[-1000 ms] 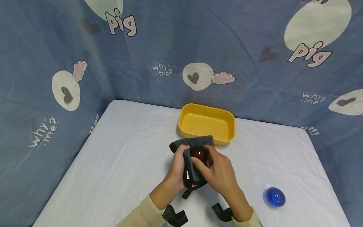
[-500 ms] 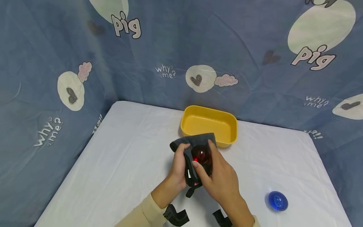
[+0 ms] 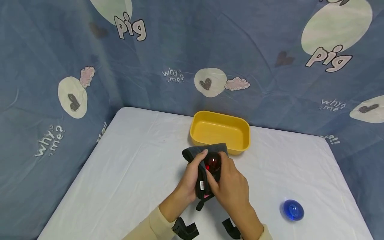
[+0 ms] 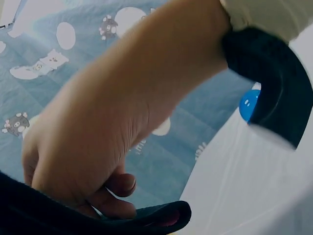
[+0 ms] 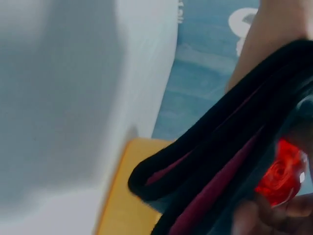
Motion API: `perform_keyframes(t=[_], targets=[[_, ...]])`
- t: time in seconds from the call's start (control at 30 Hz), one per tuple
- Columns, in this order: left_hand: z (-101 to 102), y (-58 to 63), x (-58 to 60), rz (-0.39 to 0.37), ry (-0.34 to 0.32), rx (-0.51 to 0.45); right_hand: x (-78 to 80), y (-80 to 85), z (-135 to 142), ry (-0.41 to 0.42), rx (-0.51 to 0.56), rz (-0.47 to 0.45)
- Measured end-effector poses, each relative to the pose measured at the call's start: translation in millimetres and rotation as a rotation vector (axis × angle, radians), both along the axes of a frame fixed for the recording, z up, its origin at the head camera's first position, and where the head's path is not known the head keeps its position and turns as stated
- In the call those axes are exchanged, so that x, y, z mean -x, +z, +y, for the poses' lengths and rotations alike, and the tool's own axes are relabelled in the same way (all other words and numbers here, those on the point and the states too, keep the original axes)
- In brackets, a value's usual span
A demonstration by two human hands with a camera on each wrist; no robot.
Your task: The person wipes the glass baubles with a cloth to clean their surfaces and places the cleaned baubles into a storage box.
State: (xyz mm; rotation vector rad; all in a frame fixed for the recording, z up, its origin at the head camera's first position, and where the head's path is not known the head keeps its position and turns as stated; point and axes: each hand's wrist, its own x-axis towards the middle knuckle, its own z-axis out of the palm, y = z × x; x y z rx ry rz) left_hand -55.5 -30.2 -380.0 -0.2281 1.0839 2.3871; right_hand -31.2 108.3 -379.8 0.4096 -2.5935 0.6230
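Note:
A folded dark grey cloth [image 3: 214, 148] with black edging and a white tag is held up over the table, in front of the yellow tub. My left hand [image 3: 189, 180] grips it from the left, thumb on top. Against the cloth, my right hand [image 3: 234, 188] holds a red see-through round piece [image 3: 213, 162] between thumb and fingers. The right wrist view shows the red piece [image 5: 283, 171] shining beside the cloth's layers [image 5: 205, 161], pink on the inside. In the left wrist view, curled fingertips of my left hand [image 4: 88, 142] lie at the cloth [image 4: 168, 213].
Behind the hands stands a yellow rectangular tub [image 3: 220, 131], near the table's back edge. A blue see-through small dish [image 3: 293, 210] lies at the right on the white-covered table [image 3: 135, 166]. A blue printed curtain [image 3: 168, 40] surrounds the table's back and sides.
My left thumb has slid inward along the cloth towards the red piece. My right fingers have shifted a little on the red piece, which stays against the cloth. The tub and dish rest unmoved.

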Motion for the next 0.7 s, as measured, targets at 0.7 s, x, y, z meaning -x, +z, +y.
perform_keyframes(t=[0.7], targets=[[0.9,2.9,-0.2,-0.072,0.020,0.041,3.9,0.5,9.0,0.005,0.083,-0.120]])
